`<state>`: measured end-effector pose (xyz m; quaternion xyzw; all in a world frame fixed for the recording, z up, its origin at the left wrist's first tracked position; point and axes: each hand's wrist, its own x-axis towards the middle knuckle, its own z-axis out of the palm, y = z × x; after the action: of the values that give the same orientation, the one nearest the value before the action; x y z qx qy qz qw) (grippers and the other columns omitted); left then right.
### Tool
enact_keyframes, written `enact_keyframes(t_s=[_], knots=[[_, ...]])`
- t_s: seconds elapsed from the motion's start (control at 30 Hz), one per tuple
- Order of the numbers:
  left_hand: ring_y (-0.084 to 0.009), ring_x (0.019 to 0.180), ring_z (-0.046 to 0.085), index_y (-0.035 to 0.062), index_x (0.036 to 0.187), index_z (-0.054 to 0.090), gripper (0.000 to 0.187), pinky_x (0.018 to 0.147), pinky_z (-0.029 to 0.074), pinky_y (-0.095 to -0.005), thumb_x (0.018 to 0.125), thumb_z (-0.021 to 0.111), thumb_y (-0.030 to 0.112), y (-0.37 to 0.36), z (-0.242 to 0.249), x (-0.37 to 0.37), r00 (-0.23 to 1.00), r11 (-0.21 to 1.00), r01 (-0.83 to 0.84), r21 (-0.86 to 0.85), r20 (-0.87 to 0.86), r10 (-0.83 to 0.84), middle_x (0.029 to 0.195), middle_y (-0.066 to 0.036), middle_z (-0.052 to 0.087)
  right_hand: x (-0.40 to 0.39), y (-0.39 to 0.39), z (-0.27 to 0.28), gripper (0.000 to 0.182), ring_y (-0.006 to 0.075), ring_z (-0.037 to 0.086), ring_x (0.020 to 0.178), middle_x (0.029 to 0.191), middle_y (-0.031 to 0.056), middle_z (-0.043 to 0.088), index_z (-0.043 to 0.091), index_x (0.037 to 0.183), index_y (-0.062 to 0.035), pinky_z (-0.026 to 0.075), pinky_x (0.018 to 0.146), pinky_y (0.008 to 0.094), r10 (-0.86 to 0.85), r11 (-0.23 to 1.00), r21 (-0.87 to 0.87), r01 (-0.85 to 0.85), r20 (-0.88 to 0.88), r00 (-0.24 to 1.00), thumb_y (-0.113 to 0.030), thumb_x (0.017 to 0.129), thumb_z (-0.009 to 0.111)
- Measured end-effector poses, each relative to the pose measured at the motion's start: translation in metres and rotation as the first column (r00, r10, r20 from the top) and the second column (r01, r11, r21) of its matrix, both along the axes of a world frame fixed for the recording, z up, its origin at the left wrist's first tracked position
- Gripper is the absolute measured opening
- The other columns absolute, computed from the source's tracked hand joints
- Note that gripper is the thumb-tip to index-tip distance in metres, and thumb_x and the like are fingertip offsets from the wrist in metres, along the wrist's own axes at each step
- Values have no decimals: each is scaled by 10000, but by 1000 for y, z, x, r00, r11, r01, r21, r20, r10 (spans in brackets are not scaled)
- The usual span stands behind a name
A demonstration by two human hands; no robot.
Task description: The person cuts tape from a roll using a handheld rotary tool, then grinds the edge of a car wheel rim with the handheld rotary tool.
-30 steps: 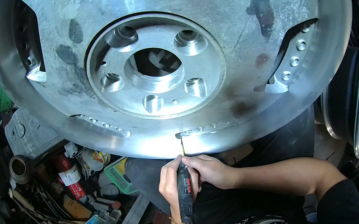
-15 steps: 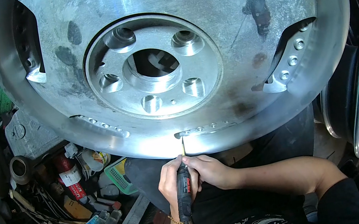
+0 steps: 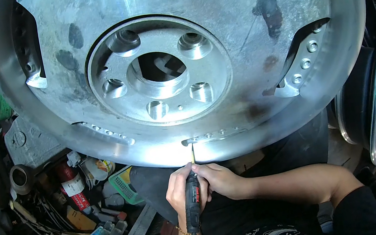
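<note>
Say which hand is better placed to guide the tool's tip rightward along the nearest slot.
Probably the right hand: it holds the rotary tool near its front, and most of the slot lies right of the tip. The left hand, against the tool's body, seems better for steadying.

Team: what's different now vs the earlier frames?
The metal wheel has shifted slightly left in view. The rotary tool has tilted a little: its bit has moved slightly right from the left end of the near slot. Nothing grabbed or released: left hand and right hand still hold the tool, nearly in place. Green basket looks unmoved.
</note>
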<state>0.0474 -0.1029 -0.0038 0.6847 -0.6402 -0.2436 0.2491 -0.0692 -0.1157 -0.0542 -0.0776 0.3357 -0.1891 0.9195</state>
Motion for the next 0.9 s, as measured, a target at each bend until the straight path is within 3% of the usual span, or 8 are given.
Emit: enact_keyframes(t_s=[0.9], knots=[[-307, 818, 693, -49, 1015, 659, 324, 755, 554, -347, 707, 751, -7, -1, -2, 2, 997, 998, 32, 46, -76, -28, 931, -194, 685, -8, -1, 8, 414, 122, 565, 621, 783, 44, 567, 520, 983, -44, 503, 548, 255, 37, 999, -2, -37, -68, 997, -398, 1071, 324]])
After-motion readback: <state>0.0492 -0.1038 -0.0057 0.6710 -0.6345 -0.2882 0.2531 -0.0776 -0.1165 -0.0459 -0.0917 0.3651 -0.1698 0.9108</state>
